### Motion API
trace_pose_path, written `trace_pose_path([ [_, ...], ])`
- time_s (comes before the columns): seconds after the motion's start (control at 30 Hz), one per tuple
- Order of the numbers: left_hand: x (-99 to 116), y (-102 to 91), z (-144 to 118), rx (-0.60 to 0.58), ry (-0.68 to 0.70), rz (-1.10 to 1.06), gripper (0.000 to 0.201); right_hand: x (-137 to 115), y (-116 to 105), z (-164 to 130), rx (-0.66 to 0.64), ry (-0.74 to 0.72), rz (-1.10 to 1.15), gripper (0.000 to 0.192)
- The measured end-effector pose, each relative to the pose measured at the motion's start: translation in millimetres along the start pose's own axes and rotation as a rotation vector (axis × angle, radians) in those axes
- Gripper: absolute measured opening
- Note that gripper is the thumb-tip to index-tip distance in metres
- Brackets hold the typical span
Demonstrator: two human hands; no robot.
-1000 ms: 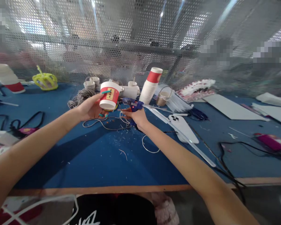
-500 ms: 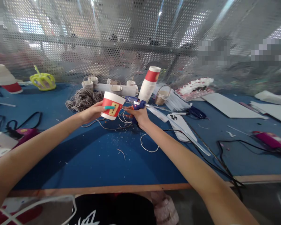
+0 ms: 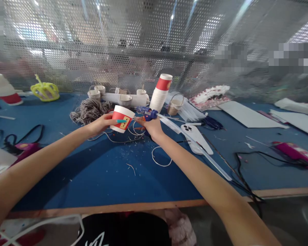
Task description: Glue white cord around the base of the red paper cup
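My left hand [image 3: 102, 123] grips a red and white paper cup [image 3: 122, 118], tilted on its side with the base toward my right hand. My right hand [image 3: 152, 127] holds a blue glue gun [image 3: 147, 113] whose nozzle points left at the cup's side, close to it or touching it. A long clear glue stick [image 3: 195, 143] runs back from the gun over my right forearm. Both hands hover just above the blue table [image 3: 105, 171], over loose loops of grey cord [image 3: 123, 136].
A stack of paper cups [image 3: 160, 93], small cup baskets [image 3: 176, 106], a grey cord pile [image 3: 88, 110] and a white phone [image 3: 196, 138] lie behind and right. Black cables [image 3: 243, 171], a pink tool [image 3: 295, 153], white sheets [image 3: 248, 116] and a perforated metal screen [image 3: 143, 44] surround them.
My left hand lowered the cup and tipped it toward the glue gun. My right hand lifted the gun off the table and brought its nozzle to the cup.
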State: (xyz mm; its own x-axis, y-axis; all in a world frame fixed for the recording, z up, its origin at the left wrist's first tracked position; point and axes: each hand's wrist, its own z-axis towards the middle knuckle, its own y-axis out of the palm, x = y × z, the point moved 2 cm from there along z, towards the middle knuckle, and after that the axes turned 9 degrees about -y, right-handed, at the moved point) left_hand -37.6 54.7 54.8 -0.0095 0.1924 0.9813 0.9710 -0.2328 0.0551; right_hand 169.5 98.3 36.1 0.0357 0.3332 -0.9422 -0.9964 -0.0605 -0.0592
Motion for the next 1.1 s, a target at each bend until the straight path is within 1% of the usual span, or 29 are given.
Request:
trace_pose_path([
  [0.13,3,-10.6,4,0.314,0.079,0.024,0.048,-1,-22,10,0.035,-0.007,-0.175,0.026],
  [0.2,1,-12.6,5,0.411,0.127,0.058,0.048,-5,-35,15,0.055,-0.013,-0.285,0.021],
  [0.23,0,-11.8,5,0.428,0.145,0.063,0.047,-8,-41,18,0.069,-0.02,-0.336,0.019],
  [0.3,-5,-6.2,5,0.37,0.169,0.027,0.047,-15,-51,23,0.11,-0.047,-0.409,0.015],
  [0.37,-11,2.1,3,0.319,0.196,-0.026,0.052,-22,-58,27,0.156,-0.081,-0.45,0.013],
  [0.43,-19,12.3,0,0.244,0.219,-0.038,0.059,-28,-62,28,0.19,-0.127,-0.436,0.013],
  [0.47,-23,17.3,-1,0.203,0.213,-0.063,0.062,-30,-62,26,0.198,-0.151,-0.4,0.015],
  [0.53,-33,26.0,-4,0.127,0.178,-0.089,0.062,-33,-61,20,0.179,-0.193,-0.277,0.02],
  [0.57,-37,29.5,-4,0.084,0.159,-0.082,0.062,-34,-60,15,0.153,-0.199,-0.205,0.022],
  [0.63,-44,33.4,-5,0.037,0.15,-0.072,0.065,-35,-56,3,0.074,-0.191,-0.076,0.023],
  [0.73,-49,33.5,-3,0.043,0.12,-0.1,0.066,-38,-54,-14,-0.039,-0.101,0.053,0.022],
  [0.83,-49,31.9,-1,0.099,0.111,-0.13,0.069,-42,-55,-22,-0.067,-0.077,0.079,0.03],
  [0.97,-46,32.4,-3,0.147,0.118,-0.106,0.076,-40,-54,-27,-0.072,-0.089,0.059,0.035],
  [1.1,-45,33.2,-4,0.15,0.134,-0.1,0.08,-37,-44,-41,-0.123,-0.137,-0.06,0.028],
])
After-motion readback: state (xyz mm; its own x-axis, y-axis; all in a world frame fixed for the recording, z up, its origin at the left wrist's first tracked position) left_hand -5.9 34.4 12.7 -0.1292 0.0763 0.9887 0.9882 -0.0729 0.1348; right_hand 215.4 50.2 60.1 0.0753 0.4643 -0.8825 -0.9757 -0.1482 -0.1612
